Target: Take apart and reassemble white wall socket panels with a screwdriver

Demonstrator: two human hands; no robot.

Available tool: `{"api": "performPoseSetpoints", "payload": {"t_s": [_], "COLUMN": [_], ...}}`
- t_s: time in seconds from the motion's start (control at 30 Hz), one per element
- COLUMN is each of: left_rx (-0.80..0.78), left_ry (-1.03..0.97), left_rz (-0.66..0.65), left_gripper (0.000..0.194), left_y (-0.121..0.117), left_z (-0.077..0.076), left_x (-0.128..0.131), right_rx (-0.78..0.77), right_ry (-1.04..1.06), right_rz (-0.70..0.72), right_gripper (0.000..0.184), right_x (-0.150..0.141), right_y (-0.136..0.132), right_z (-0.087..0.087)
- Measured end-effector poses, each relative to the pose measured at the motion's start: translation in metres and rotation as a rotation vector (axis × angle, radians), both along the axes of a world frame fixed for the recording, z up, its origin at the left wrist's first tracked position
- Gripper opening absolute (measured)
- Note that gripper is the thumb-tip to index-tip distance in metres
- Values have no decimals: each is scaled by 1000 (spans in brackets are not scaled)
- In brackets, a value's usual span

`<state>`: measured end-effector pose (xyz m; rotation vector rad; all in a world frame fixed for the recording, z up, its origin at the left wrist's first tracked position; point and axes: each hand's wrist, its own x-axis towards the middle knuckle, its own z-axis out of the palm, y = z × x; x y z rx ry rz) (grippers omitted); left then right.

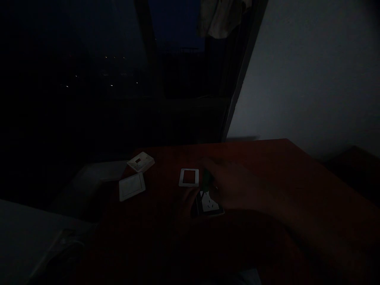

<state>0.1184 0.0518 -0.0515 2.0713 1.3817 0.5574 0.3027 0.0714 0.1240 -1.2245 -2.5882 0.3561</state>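
Note:
In dim light, my right hand (pixel 225 180) is wrapped round the green handle of a screwdriver (pixel 206 181). The tool points down, its tip at the upper left edge of a wall socket (pixel 209 202) with a white face and a dark surround. Beside the socket's left edge is my left hand (pixel 187 202), its fingers reaching toward it; darkness hides most of that hand, so its grip is unclear. A white square frame (pixel 189 169) with an open middle lies just beyond my hands.
On the reddish table (pixel 255 152), a white box-like plate (pixel 141 161) and a flat white cover plate (pixel 132 187) lie at the left edge. A dark window rises behind, with a pale wall (pixel 305 79) to the right. Cloth (pixel 224 19) hangs above.

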Motion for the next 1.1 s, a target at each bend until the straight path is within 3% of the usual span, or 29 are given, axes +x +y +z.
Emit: {"api": "performPoseSetpoints", "payload": {"t_s": [0.1, 0.23, 0.43, 0.57, 0.73, 0.9, 1.0, 1.1], "left_rx": [-2, -1, 3, -3, 10, 66, 53, 58], "left_ry": [-6, -12, -26, -27, -14, 67, 177, 292], "left_rz": [-4, -7, -7, 6, 31, 25, -41, -96], "left_gripper": [79, 81, 80, 82, 80, 29, 19, 15], "left_y": [0, 0, 0, 0, -2, -2, 0, 3], "left_z": [0, -2, -3, -9, -8, 22, 40, 49], "left_x": [0, 0, -1, -2, -4, -2, 1, 5], "right_rx": [31, 121, -59, -164, -163, -170, -247, -297], "right_ry": [0, -102, 124, 259, 475, 724, 869, 953], "right_rz": [-31, -141, 65, 55, -151, -443, -617, -743], "right_gripper": [46, 34, 33, 33, 36, 24, 23, 24], "right_x": [1, -3, 7, 27, 65, 94, 104, 110], "right_y": [0, 4, 8, 7, 2, -12, -20, -29], "right_z": [-1, -6, -3, -8, -33, -67, -90, -109]}}
